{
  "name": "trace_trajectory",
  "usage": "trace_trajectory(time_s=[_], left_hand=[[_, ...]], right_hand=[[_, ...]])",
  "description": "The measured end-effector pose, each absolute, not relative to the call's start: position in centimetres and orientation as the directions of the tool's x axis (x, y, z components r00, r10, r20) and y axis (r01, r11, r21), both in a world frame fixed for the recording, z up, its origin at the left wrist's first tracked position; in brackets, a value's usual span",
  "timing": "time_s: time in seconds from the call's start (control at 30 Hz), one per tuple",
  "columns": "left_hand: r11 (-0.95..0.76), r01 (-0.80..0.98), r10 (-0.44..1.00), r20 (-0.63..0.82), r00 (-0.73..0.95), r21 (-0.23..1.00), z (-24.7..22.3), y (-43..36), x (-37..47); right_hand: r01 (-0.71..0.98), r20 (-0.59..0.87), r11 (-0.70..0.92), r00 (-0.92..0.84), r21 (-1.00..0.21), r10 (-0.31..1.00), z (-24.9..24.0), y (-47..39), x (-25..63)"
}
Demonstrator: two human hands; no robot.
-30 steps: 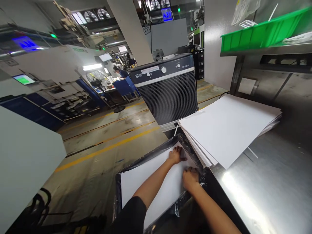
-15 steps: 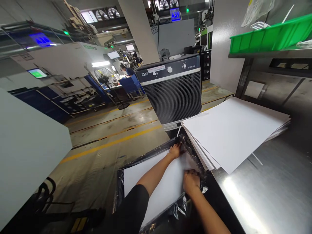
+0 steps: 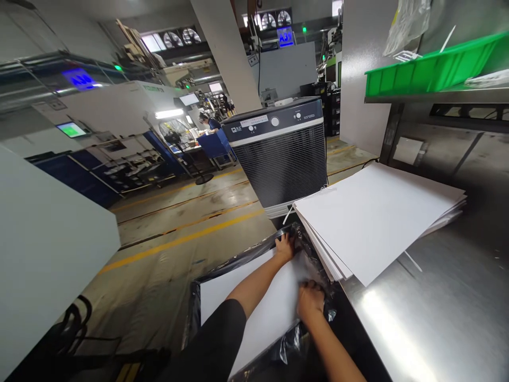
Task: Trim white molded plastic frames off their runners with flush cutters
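Note:
A container lined with black plastic (image 3: 292, 342) stands low beside the metal table, with a white sheet (image 3: 270, 310) lying inside. My left hand (image 3: 285, 246) is at the container's far corner, its fingers spread against the sheet's edge and the black liner. Nearer to me, my right hand (image 3: 311, 298) rests at the right side of the sheet by the liner, fingers curled; whether it grips anything is hidden. A stack of white sheets (image 3: 377, 212) lies on the table just right of the container.
The metal table (image 3: 449, 307) fills the right side, with a green bin (image 3: 429, 71) on a shelf above. Behind the container stands a black air cooler (image 3: 282, 164). A white panel (image 3: 51, 249) is at left. A person (image 3: 209, 122) sits far back.
The camera view has shifted slightly. My left hand's fingers have spread a little at the far corner; my right hand stays near the sheet's right side.

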State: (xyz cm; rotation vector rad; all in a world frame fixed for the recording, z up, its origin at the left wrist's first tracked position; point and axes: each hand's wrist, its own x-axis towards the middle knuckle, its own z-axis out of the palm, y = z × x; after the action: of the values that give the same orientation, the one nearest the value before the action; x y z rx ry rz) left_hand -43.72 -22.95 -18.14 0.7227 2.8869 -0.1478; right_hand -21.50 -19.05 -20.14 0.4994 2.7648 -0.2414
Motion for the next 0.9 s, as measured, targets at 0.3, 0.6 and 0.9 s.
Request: trace_trajectory(time_s=[0.3,0.6,0.9], left_hand=[[0.891,0.451,0.419,-0.291,-0.86,-0.051,-17.8,-22.9,-42.7],[0.899,0.436,0.406,-0.315,-0.858,-0.028,-16.5,-23.2,-40.7],[0.94,0.045,-0.073,-0.329,-0.941,-0.338,-12.3,-44.1,-35.6]], right_hand=[[0.381,-0.317,0.916,-0.89,-0.122,0.328,-20.3,-19.2,-21.7],[0.439,-0.366,0.885,-0.857,-0.152,0.362,-19.4,-19.2,-21.9],[0.391,-0.404,0.904,-0.865,-0.175,0.296,-20.8,-19.0,-22.2]])
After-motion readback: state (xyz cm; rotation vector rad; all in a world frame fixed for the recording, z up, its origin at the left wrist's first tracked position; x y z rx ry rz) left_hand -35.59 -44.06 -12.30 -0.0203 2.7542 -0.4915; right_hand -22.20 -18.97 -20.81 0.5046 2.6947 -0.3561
